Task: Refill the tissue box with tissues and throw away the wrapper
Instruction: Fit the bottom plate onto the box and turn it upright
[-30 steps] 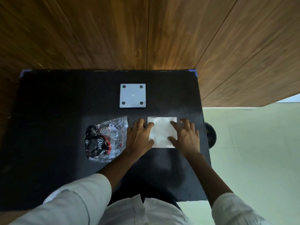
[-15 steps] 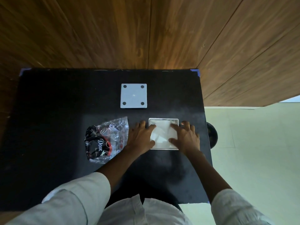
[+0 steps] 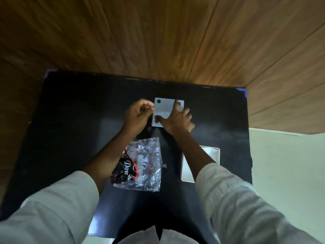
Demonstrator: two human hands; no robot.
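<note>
Both arms are extending forward: the left hand (image 3: 139,115), fingers curled, is gripping the lid's (image 3: 165,110) left edge while the right hand (image 3: 177,120), fingers spread, is pressing flat on it.

One view only — the head camera is looking steeply down from above the near edge of the black surface (image 3: 73,120), facing forward toward the wooden wall beyond the far edge. It is sitting close, so both sleeved forearms are filling the lower frame and reaching away from the lens. The wide angle is bending the surface's edges — its far corners are showing, and pale floor is showing past the right edge. No second view is sharing the scene.
</note>
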